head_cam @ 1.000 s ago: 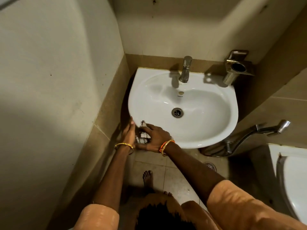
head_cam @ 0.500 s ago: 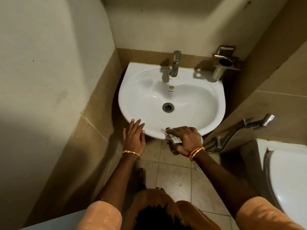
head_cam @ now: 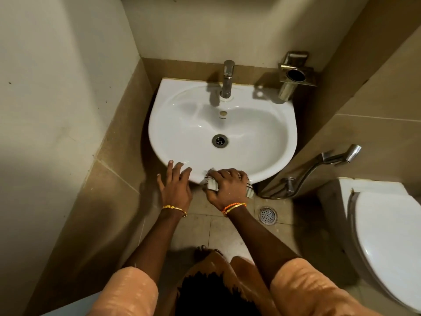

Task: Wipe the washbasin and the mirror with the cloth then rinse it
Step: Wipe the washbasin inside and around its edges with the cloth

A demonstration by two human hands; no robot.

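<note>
Head view: right hand (head_cam: 227,187) grips cloth (head_cam: 249,190) on washbasin (head_cam: 268,142) front rim.

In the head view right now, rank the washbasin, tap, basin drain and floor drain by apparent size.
1. washbasin
2. tap
3. floor drain and basin drain: these look about alike, and their distances from the camera differ, so no ranking.

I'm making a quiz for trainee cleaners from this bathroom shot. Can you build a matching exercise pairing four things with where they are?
Things:
1. striped white cloth
2. chrome tap
3. round metal floor drain
4. left hand

Places:
A. in the tiled floor, below the white ceramic washbasin
B. at the back rim of the basin
C. gripped by the right hand at the basin's front rim
D. fingers spread on the front rim, holding nothing

Pairs: 1-C, 2-B, 3-A, 4-D
</note>
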